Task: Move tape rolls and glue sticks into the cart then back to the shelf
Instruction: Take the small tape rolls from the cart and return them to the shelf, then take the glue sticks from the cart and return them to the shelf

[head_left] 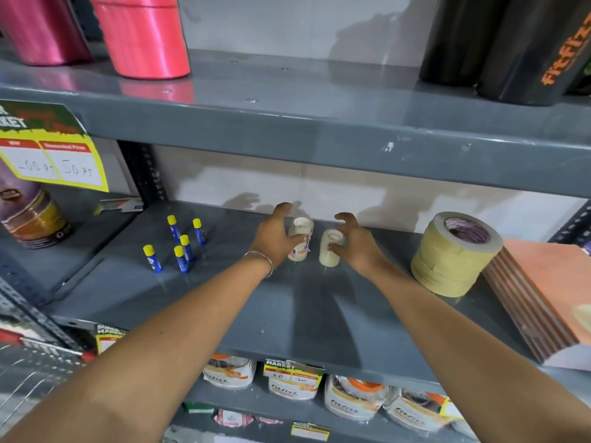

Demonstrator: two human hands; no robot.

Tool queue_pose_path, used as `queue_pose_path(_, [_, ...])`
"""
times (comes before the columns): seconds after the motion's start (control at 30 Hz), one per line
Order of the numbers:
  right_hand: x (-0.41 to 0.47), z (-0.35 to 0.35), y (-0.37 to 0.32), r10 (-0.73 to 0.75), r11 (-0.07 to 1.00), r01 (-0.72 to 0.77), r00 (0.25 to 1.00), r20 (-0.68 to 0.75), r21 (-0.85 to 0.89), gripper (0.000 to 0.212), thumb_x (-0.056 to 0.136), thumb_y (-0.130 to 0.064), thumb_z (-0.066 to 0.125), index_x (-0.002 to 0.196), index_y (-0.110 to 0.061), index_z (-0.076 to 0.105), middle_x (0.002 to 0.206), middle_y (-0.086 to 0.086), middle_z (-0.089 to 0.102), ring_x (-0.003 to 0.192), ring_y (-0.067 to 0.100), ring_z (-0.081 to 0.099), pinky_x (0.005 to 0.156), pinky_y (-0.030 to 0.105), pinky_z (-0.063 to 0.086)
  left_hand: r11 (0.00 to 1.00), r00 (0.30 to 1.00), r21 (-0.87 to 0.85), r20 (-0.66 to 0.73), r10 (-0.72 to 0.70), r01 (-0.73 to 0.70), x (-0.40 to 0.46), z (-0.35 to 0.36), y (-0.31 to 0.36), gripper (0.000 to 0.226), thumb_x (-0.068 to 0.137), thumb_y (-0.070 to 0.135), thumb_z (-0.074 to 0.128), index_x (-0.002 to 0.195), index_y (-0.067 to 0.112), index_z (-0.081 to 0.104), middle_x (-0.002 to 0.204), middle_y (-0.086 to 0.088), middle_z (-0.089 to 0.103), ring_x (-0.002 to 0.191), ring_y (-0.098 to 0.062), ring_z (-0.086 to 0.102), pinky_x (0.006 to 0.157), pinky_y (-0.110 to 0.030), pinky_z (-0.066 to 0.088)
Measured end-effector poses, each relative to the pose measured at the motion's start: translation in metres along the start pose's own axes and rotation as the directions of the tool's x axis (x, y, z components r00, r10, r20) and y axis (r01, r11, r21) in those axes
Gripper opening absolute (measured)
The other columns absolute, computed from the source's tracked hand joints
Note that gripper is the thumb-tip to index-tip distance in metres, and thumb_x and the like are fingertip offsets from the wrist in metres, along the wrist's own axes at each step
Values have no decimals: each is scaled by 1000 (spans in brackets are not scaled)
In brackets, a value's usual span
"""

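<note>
Two stacks of clear tape rolls stand upright on the grey middle shelf [224,302]. My left hand [276,238] is beside the left tape stack [300,238], fingertips touching its side, thumb lifted away from it. My right hand [355,241] is beside the right tape stack [329,251], fingers curled at its top, thumb raised clear. Both stacks rest on the shelf. Several blue glue sticks with yellow caps [183,247] stand upright further left. A tall stack of beige masking tape rolls [454,254] sits at the right.
The cart's wire basket with a red handle [19,343] shows at the lower left. Orange-edged notebooks [543,298] lie at the right end of the shelf. Pink ribbon rolls [144,36] and black cylinders [511,46] stand on the upper shelf; pouches fill the shelf below.
</note>
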State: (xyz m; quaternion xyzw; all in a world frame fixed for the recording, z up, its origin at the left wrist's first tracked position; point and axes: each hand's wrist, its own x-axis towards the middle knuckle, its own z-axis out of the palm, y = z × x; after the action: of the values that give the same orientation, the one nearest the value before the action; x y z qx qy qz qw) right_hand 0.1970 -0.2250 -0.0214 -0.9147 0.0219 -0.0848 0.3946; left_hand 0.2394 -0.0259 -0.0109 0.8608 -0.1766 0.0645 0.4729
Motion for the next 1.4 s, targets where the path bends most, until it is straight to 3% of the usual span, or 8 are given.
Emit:
queue_pose_path(0.3, [-43,34,-84,-223,974,212,955,-195,-76,50,84,-18,70,129,-20,48,124,7,57,110,24,55,97,34,43,990,982,-78,-134,-131,121,-68,-80,-30,63,71,29,83,126,17,55,128,1,62,118,-12,56,102,-25,41])
queue_pose_path(0.57, [-85,209,-259,-691,722,673,710,134,161,33,85,-12,70,115,-17,59,117,-1,63,110,13,55,100,25,40,937,859,-41,-387,-335,347,-220,-243,-133,41,74,29,78,112,21,64,110,9,67,96,-5,64,91,-28,51])
queue_pose_path(0.77, [-143,392,-347,-699,675,656,421,578,338,28,81,-20,61,108,-26,58,108,-5,62,103,16,57,90,25,42,708,434,-205,-666,-606,676,-394,-356,-224,34,70,25,84,96,30,63,93,5,72,83,-12,68,76,-31,57])
queue_pose_path(0.97, [-205,560,-357,-476,772,521,95,874,363,37,79,-11,59,100,-42,58,108,0,64,103,20,61,90,45,52,375,39,-395,-644,-764,838,-511,-392,-296,26,73,16,80,94,9,67,90,-9,73,80,-21,69,72,-27,50])
queue_pose_path(1.1, [-258,638,-356,-268,866,445,28,963,228,19,77,-13,61,93,-22,65,88,1,63,82,19,60,72,27,52,37,-176,-421,-454,-873,906,-562,-377,-348,8,81,17,64,81,10,63,99,-21,71,98,-35,66,75,-33,47])
queue_pose_path(1.2, [-292,689,-324,-110,917,391,48,993,83,11,81,-1,59,84,-4,69,89,20,65,87,23,59,62,6,41,-96,-214,-337,-334,-918,937,-577,-347,-382,22,86,14,56,103,6,66,111,-22,68,107,-38,61,86,-36,46])
queue_pose_path(1.3, [-317,733,-280,50,933,355,47,998,-64,23,77,2,67,63,-16,63,83,10,65,85,21,61,77,27,55,-170,-297,-421,-258,-919,891,-581,-319,-415,33,87,17,55,119,8,57,112,-20,67,105,-36,62,83,-35,47])
queue_pose_path(1.4, [-335,756,-255,150,935,318,51,987,-158,21,77,0,63,62,-15,61,74,8,64,72,17,58,62,26,46,-274,-430,-576,-153,-890,771,-579,-306,-438,30,86,10,56,114,-2,55,115,-23,64,105,-36,61,81,-34,47])
